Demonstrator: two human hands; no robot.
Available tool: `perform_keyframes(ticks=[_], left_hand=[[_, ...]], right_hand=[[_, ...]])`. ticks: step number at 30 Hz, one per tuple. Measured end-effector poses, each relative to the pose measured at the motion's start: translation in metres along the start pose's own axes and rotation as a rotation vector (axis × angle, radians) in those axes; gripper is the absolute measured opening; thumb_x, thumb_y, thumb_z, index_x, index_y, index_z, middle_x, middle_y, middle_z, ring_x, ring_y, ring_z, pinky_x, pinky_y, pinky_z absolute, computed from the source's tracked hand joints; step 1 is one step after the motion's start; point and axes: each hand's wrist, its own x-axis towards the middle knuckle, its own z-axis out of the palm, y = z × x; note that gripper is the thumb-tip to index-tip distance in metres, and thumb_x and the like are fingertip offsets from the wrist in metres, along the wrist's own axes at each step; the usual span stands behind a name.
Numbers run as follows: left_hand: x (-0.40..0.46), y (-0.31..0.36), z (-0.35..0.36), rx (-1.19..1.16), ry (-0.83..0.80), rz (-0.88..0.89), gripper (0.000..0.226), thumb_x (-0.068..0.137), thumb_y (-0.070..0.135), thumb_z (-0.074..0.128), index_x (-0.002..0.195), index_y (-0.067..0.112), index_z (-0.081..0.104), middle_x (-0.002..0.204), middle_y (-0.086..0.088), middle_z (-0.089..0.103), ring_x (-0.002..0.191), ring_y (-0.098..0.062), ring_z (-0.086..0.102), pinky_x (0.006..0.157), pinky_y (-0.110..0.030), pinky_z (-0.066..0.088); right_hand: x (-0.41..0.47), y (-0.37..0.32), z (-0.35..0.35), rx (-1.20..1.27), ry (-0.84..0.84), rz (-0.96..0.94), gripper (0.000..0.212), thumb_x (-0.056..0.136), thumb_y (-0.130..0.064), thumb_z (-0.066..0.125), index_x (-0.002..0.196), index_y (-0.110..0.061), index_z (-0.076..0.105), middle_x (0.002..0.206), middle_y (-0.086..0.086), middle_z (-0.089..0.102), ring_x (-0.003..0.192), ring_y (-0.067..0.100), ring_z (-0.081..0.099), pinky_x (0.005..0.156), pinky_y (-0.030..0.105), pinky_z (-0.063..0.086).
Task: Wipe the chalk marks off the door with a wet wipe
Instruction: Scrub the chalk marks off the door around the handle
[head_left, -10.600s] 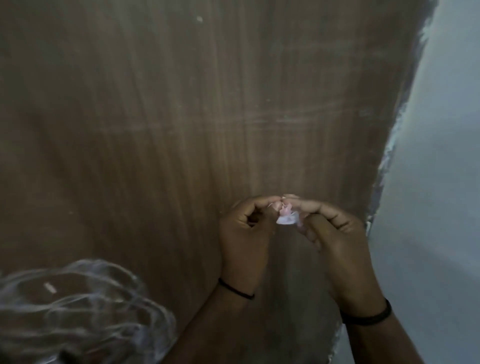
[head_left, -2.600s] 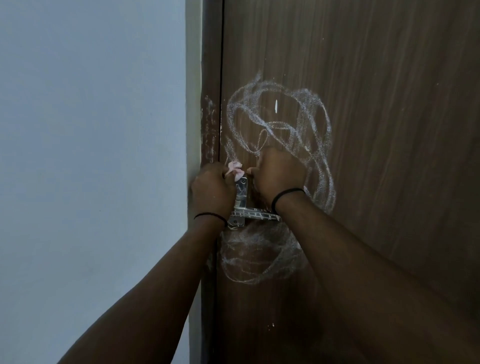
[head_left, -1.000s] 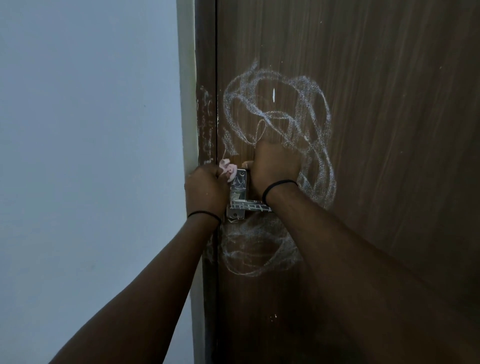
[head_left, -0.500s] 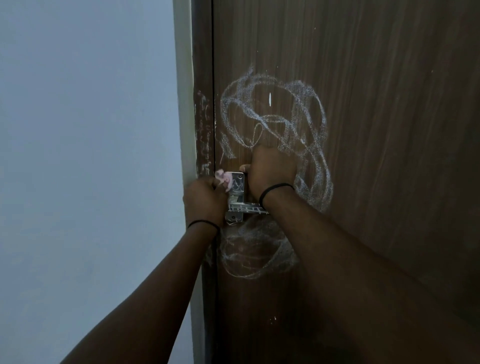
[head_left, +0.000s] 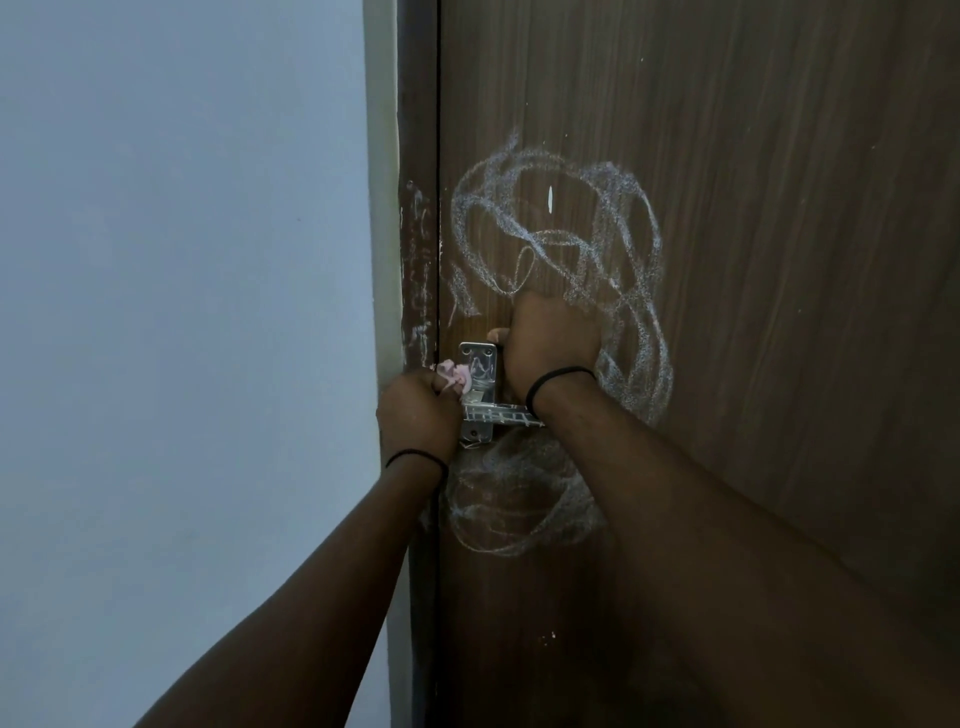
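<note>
Door: the dark brown wood-grain door (head_left: 779, 260) carries white chalk scribbles (head_left: 561, 234), in loops above the silver metal handle plate (head_left: 480, 374) and again below it
Frame: fainter chalk streaks on the brown door frame (head_left: 418, 270), left of the door edge
Wipe: the small crumpled pink wet wipe (head_left: 457, 375) sits bunched against the left side of the plate
Left hand: left hand (head_left: 418, 410) pinches the wipe in curled fingers
Right hand: right hand (head_left: 550, 343) fisted near the plate's top; what it holds I cannot tell
Progress: judged barely begun, scribbles look intact
Left to do: nearly all the wiping, both loops and frame streaks
</note>
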Motion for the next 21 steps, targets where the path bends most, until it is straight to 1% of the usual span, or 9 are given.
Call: perform_keyframes(ticks=[2, 4, 6, 8, 11, 13, 15, 18, 21], left_hand=[[0.004, 0.004, -0.003, 0.009, 0.016, 0.003, 0.020, 0.083, 0.034, 0.073, 0.075, 0.016, 0.076, 0.071, 0.001, 0.071, 0.064, -0.013, 0.062, 0.055, -0.018, 0.037], [0.009, 0.012, -0.004, -0.009, 0.051, 0.028, 0.018, 0.084, 0.032, 0.072, 0.072, 0.019, 0.075, 0.063, 0.006, 0.063, 0.060, -0.012, 0.060, 0.051, -0.017, 0.033], [0.012, 0.015, -0.003, -0.012, 0.072, 0.048, 0.022, 0.085, 0.032, 0.070, 0.068, 0.018, 0.072, 0.059, 0.008, 0.059, 0.057, -0.012, 0.059, 0.051, -0.018, 0.033], [0.008, 0.010, 0.000, 0.008, 0.066, 0.049, 0.020, 0.085, 0.029, 0.069, 0.070, 0.016, 0.072, 0.063, 0.003, 0.064, 0.059, -0.013, 0.058, 0.052, -0.018, 0.033], [-0.006, -0.004, 0.002, 0.042, 0.021, 0.016, 0.015, 0.085, 0.025, 0.071, 0.073, 0.015, 0.073, 0.072, -0.002, 0.070, 0.064, -0.016, 0.060, 0.060, -0.021, 0.038], [-0.008, -0.006, 0.001, 0.023, 0.009, -0.007, 0.013, 0.084, 0.025, 0.071, 0.074, 0.017, 0.073, 0.071, 0.001, 0.069, 0.067, -0.016, 0.062, 0.060, -0.020, 0.039], [-0.003, 0.001, -0.001, -0.031, 0.026, -0.025, 0.015, 0.084, 0.027, 0.071, 0.071, 0.019, 0.072, 0.066, 0.005, 0.064, 0.066, -0.014, 0.061, 0.056, -0.017, 0.036], [0.001, 0.009, -0.001, -0.070, 0.064, -0.029, 0.018, 0.085, 0.029, 0.071, 0.075, 0.015, 0.073, 0.069, 0.002, 0.066, 0.065, -0.014, 0.060, 0.059, -0.019, 0.036], [-0.015, 0.000, 0.002, -0.048, 0.055, -0.045, 0.015, 0.087, 0.024, 0.070, 0.076, 0.014, 0.073, 0.072, -0.002, 0.068, 0.068, -0.016, 0.062, 0.062, -0.021, 0.039]], right_hand=[[-0.001, 0.000, -0.001, -0.001, -0.004, -0.005, 0.012, 0.095, -0.025, 0.067, 0.096, -0.014, 0.066, 0.099, 0.010, 0.072, 0.092, 0.031, 0.070, 0.064, 0.032, 0.038], [-0.001, -0.001, -0.002, -0.012, -0.005, -0.007, 0.010, 0.096, -0.024, 0.066, 0.097, -0.014, 0.066, 0.100, 0.010, 0.072, 0.093, 0.031, 0.070, 0.064, 0.032, 0.038], [0.000, -0.001, -0.001, -0.018, -0.007, -0.011, 0.008, 0.097, -0.021, 0.064, 0.098, -0.014, 0.066, 0.102, 0.009, 0.072, 0.094, 0.031, 0.070, 0.064, 0.032, 0.039], [-0.001, -0.001, 0.000, -0.016, -0.012, -0.014, 0.009, 0.097, -0.022, 0.064, 0.097, -0.014, 0.066, 0.101, 0.009, 0.072, 0.093, 0.031, 0.070, 0.065, 0.032, 0.040], [-0.001, 0.000, 0.001, -0.012, -0.001, -0.012, 0.012, 0.096, -0.025, 0.066, 0.095, -0.013, 0.065, 0.099, 0.009, 0.072, 0.091, 0.030, 0.070, 0.064, 0.033, 0.040], [-0.001, 0.001, 0.003, -0.015, 0.004, -0.012, 0.009, 0.097, -0.022, 0.064, 0.096, -0.013, 0.065, 0.099, 0.009, 0.072, 0.092, 0.030, 0.069, 0.064, 0.033, 0.041], [-0.001, 0.000, 0.003, -0.019, 0.006, -0.008, 0.008, 0.098, -0.021, 0.063, 0.096, -0.013, 0.065, 0.100, 0.009, 0.072, 0.093, 0.030, 0.069, 0.065, 0.033, 0.041], [-0.001, 0.000, 0.002, -0.008, 0.009, -0.014, 0.012, 0.096, -0.025, 0.066, 0.096, -0.013, 0.065, 0.100, 0.010, 0.072, 0.093, 0.032, 0.069, 0.064, 0.033, 0.039], [-0.002, 0.002, 0.003, 0.001, 0.025, -0.017, 0.015, 0.095, -0.028, 0.068, 0.094, -0.014, 0.065, 0.097, 0.009, 0.072, 0.091, 0.031, 0.070, 0.062, 0.032, 0.037]])
